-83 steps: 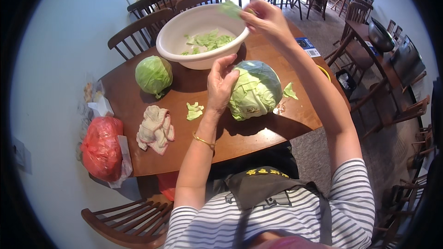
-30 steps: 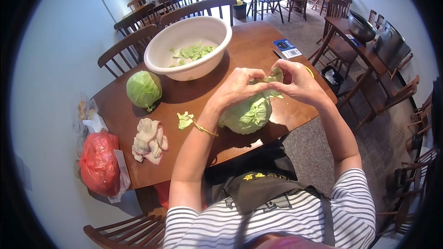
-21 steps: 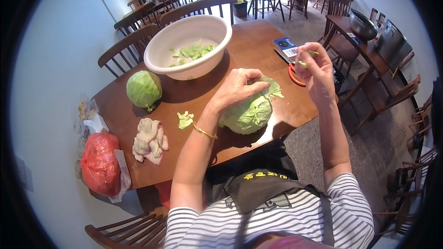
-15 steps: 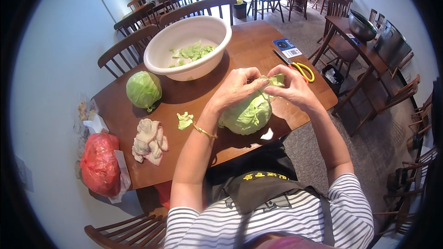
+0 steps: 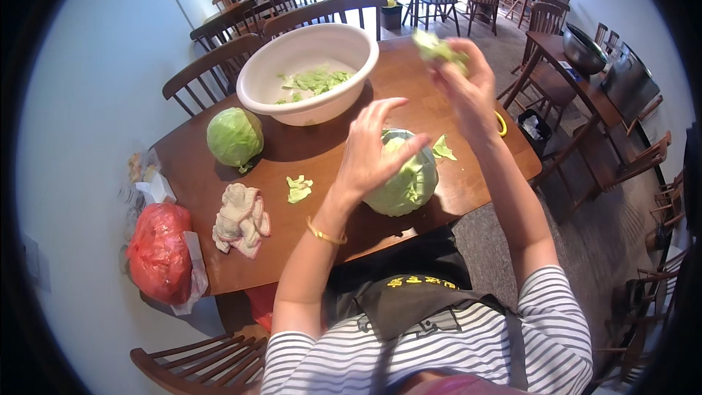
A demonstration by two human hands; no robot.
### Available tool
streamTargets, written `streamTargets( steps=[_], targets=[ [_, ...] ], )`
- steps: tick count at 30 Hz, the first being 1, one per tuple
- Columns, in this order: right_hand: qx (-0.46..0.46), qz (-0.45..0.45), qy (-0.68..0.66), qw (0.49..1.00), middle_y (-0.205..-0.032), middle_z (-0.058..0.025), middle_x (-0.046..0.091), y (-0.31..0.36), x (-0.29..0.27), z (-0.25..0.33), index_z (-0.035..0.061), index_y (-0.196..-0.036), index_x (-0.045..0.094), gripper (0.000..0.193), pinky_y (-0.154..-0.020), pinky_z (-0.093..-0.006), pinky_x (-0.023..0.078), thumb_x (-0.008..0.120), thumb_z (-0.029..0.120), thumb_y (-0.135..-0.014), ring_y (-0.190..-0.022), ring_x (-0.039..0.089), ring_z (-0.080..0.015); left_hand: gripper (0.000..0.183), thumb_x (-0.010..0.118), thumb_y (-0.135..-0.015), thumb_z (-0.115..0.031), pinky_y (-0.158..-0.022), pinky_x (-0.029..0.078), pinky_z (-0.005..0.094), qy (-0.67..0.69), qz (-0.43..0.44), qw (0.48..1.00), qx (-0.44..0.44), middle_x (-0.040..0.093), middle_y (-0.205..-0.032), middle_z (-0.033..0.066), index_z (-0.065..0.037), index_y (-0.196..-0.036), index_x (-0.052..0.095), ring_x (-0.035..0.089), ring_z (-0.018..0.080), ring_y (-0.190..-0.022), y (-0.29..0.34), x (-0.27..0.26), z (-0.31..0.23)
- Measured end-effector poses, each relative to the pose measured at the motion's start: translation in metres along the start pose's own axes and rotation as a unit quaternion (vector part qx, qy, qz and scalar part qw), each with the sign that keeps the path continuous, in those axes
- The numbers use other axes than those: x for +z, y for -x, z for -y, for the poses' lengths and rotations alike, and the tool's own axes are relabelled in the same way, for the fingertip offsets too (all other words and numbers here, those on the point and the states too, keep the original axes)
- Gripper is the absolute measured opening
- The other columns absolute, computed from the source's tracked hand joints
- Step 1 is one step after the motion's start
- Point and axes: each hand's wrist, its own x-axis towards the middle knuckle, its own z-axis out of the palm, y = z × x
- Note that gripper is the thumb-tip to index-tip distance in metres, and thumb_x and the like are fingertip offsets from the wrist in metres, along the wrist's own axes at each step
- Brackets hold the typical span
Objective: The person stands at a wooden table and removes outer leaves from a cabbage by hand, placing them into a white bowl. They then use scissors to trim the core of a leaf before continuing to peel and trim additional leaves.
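Observation:
A green cabbage (image 5: pixel 406 184) sits at the front of the brown table, partly covered by my left hand (image 5: pixel 374 148). That hand rests on or just above its left side, with thumb and fingers spread. Up and to the right, my right hand (image 5: pixel 472 80) is lifted over the table, pinching a torn piece of cabbage leaf (image 5: pixel 433 45), slightly blurred. One leaf scrap (image 5: pixel 443 148) lies right of the cabbage and another scrap (image 5: pixel 298 189) to its left. Beyond, a large white basin (image 5: pixel 252 77) holds several torn leaves (image 5: pixel 318 80).
A second whole cabbage (image 5: pixel 235 137) sits left of the basin. Nearer lie a crumpled cloth (image 5: pixel 240 219) and a full red plastic bag (image 5: pixel 161 252). Yellow-handled scissors (image 5: pixel 502 124) are mostly hidden by my right arm. Chairs (image 5: pixel 322 14) line the table's far side.
My right hand has pulled away from the cabbage, up and forward, carrying a leaf piece. My left hand has opened. A new scrap shows right of the cabbage.

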Motion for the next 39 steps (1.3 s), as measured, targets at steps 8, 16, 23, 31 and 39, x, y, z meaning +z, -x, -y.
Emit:
streamTargets(
  steps=[8, 16, 23, 31, 39],
  targets=[
    [-0.092, 0.222, 0.497, 0.834, -0.117, -0.0150, 0.063, -0.076, 0.047, -0.068, 0.0020, -0.141, 0.045, 0.059, -0.097, -0.0352, 0.049, 0.067, 0.020, -0.089, -0.110, 0.062, -0.0227, 0.128, 0.090, -0.058, -0.045, -0.117, 0.023, 0.0494, -0.137, -0.023, 0.982, -0.128, 0.028, -0.152, 0.0232, -0.001, -0.153, 0.016, 0.024, 0.0377, -0.143, 0.071, 0.008, -0.030],
    [0.269, 0.278, 0.081, 0.919, -0.134, -0.0097, 0.057, 0.045, -0.057, -0.038, 0.0021, -0.135, 0.054, 0.051, -0.105, -0.0369, 0.042, 0.059, 0.037, -0.097, -0.126, 0.052, -0.0198, 0.121, 0.090, -0.057, -0.043, -0.109, 0.039, 0.0459, -0.038, -0.016, 0.987, -0.152, 0.042, -0.140, 0.0252, 0.003, -0.148, 0.026, 0.045, 0.0389, -0.131, 0.063, 0.008, 0.001],
    [0.315, 0.254, 0.079, 0.911, -0.143, -0.0169, 0.048, 0.051, -0.045, -0.037, 0.0041, -0.147, 0.039, 0.070, -0.109, -0.0407, 0.039, 0.064, 0.042, -0.094, -0.132, 0.047, -0.0263, 0.091, 0.082, -0.077, -0.036, -0.105, 0.043, 0.0359, 0.098, 0.094, 0.942, -0.307, 0.052, -0.135, 0.0203, 0.005, -0.143, 0.036, 0.052, 0.0247, -0.125, 0.000, -0.013, 0.031],
    [0.223, 0.242, 0.122, 0.936, -0.143, -0.0129, 0.048, 0.035, -0.055, -0.053, 0.0070, -0.146, 0.044, 0.070, -0.111, -0.0388, 0.036, 0.067, 0.043, -0.091, -0.133, 0.045, -0.0235, 0.089, 0.062, -0.089, -0.060, -0.106, 0.040, 0.0344, 0.145, 0.072, 0.954, -0.252, 0.053, -0.133, 0.0230, 0.009, -0.140, 0.038, 0.053, 0.0258, -0.122, -0.019, -0.003, 0.059],
    [0.080, 0.331, 0.275, 0.899, -0.130, -0.0077, 0.058, 0.000, -0.036, -0.035, 0.0117, -0.120, 0.069, 0.044, -0.096, -0.0381, 0.047, 0.077, 0.035, -0.083, -0.118, 0.055, -0.0207, 0.091, 0.059, -0.089, -0.065, -0.106, 0.039, 0.0358, 0.194, 0.102, 0.945, -0.243, 0.055, -0.132, 0.0231, 0.007, -0.142, 0.041, 0.052, 0.0283, -0.126, -0.023, -0.005, 0.057]
  ],
)
